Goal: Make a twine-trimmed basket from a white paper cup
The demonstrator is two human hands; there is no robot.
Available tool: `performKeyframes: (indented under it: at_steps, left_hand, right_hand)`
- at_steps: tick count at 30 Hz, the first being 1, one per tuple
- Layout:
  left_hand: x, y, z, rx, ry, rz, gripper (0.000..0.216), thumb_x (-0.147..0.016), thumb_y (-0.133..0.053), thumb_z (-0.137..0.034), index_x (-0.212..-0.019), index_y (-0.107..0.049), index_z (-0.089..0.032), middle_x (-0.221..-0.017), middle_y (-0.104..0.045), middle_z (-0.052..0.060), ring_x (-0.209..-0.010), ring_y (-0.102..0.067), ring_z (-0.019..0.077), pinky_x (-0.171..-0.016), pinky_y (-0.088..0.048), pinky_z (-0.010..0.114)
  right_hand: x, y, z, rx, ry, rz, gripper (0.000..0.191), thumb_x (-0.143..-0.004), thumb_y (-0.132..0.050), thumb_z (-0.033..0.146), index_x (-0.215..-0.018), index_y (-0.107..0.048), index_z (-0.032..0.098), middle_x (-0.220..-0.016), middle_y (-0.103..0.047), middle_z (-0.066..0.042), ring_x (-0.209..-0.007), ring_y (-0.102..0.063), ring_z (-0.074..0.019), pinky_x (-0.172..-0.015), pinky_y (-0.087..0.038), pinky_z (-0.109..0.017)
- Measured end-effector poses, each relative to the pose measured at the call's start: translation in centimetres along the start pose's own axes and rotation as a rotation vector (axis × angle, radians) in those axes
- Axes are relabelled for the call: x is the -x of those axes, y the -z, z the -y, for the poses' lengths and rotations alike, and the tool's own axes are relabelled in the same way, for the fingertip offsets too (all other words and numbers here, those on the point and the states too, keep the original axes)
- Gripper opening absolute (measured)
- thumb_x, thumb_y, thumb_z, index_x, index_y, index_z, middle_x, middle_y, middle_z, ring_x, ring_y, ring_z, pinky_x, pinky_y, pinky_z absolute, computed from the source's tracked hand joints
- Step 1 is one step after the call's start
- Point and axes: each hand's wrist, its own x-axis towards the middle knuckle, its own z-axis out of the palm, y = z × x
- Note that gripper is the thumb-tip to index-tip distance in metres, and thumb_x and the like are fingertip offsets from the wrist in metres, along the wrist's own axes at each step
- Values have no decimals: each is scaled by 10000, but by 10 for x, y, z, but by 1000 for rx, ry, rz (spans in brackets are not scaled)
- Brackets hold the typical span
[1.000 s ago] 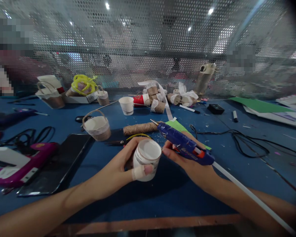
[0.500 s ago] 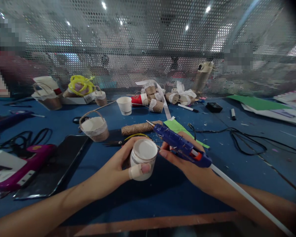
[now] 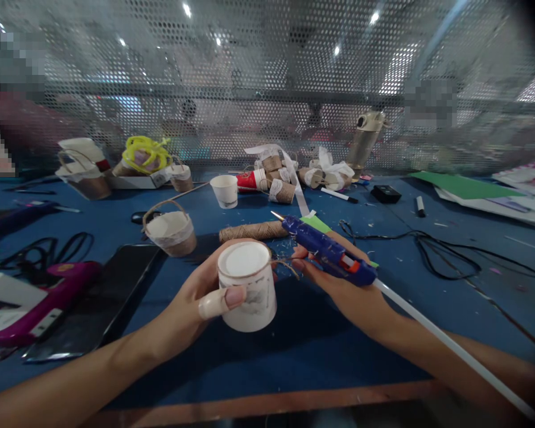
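My left hand (image 3: 200, 300) is wrapped round an upside-down white paper cup (image 3: 252, 303), a bandage on its thumb. A strand of twine (image 3: 289, 268) runs round the cup's upturned base edge, and its loose end sticks out to the right. Just right of the cup, my right hand (image 3: 339, 285) grips a blue hot glue gun (image 3: 325, 246). The metal nozzle points up and left, above the cup and apart from it. From the gun's rear trails a long white glue stick (image 3: 428, 327). My right fingertips are close to the twine; whether they pinch it I cannot tell.
Behind the cup lies a twine roll (image 3: 249, 230). A small twine-handled basket (image 3: 172, 232) and a phone (image 3: 98, 297) are left, beside a magenta glue gun (image 3: 66, 297). Another paper cup (image 3: 225, 191) stands farther back. Black cable (image 3: 432, 255) loops across the right.
The cup has shifted left and tilted, showing more of its printed side. The twine's loose end now shows beside it. My right hand and the glue gun moved slightly, with the nozzle a little farther right.
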Motion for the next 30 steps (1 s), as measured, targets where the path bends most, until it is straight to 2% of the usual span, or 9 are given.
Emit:
performKeyframes:
  at_steps: [4,7,12,15,18,20,23,26,30]
  left_hand:
    - [0,-3,-4,-18,39,-29,538,-839,-764,-455,-1325,-605,-288,-1274,-699,77,-1189,-625,338,-987,-493,395]
    - [0,-5,-5,-30,54,-49,532,-834,-767,-451,-1314,-613,-280,-1285,-693,80,-1225,-598,341,-1023,-468,397]
    - [-3,-5,-3,4,47,-93,523,-819,-771,-441,-1282,-621,-250,-1286,-686,104,-1229,-584,374,-1027,-463,443]
    - [-4,-5,-4,-4,60,-139,493,-817,-768,-433,-1252,-635,-242,-1241,-691,96,-1208,-581,363,-1009,-464,423]
    - [-6,-6,-6,18,76,-146,496,-830,-751,-426,-1278,-628,-253,-1239,-683,83,-1183,-588,346,-972,-479,401]
    - [-6,-8,-7,46,84,-138,525,-824,-752,-436,-1297,-620,-249,-1227,-689,90,-1167,-601,350,-956,-490,406]
    - [-5,-11,-10,112,87,-124,546,-806,-755,-466,-1283,-621,-235,-1191,-710,111,-1117,-637,364,-934,-506,435]
    - [-4,-13,-13,139,87,-111,488,-818,-731,-486,-1220,-647,-222,-1159,-719,118,-1077,-652,363,-899,-516,440]
    - [-4,-12,-13,109,71,-76,445,-846,-694,-491,-1188,-660,-208,-1132,-718,125,-1032,-654,348,-875,-512,434]
  right_hand:
    - [5,2,12,155,187,-51,155,-810,-817,229,-864,-672,237,-892,-735,2,-817,-720,-172,-759,-599,-301]
    - [14,5,21,249,308,-35,204,-802,-814,170,-903,-661,260,-899,-736,8,-867,-733,-197,-770,-602,-314]
    - [22,8,26,169,467,177,340,-766,-799,65,-954,-641,302,-862,-746,22,-867,-753,-239,-812,-616,-374]
    - [21,8,26,99,437,264,375,-763,-790,47,-995,-659,310,-856,-740,15,-841,-740,-237,-804,-609,-397]
    - [20,9,25,52,388,322,294,-785,-798,119,-980,-661,292,-833,-725,-3,-784,-719,-231,-744,-595,-401]
    - [19,11,24,70,349,290,207,-815,-789,186,-940,-652,276,-871,-716,-21,-760,-708,-219,-710,-584,-386]
    - [17,14,21,167,263,161,120,-863,-744,237,-908,-637,266,-963,-686,-41,-806,-702,-214,-664,-564,-349]
    - [13,18,18,281,216,82,84,-879,-724,267,-909,-646,262,-979,-646,-45,-831,-685,-211,-617,-537,-319]
    - [9,20,17,322,187,141,96,-897,-699,243,-855,-614,251,-762,-625,13,-622,-604,-144,-591,-498,-295]
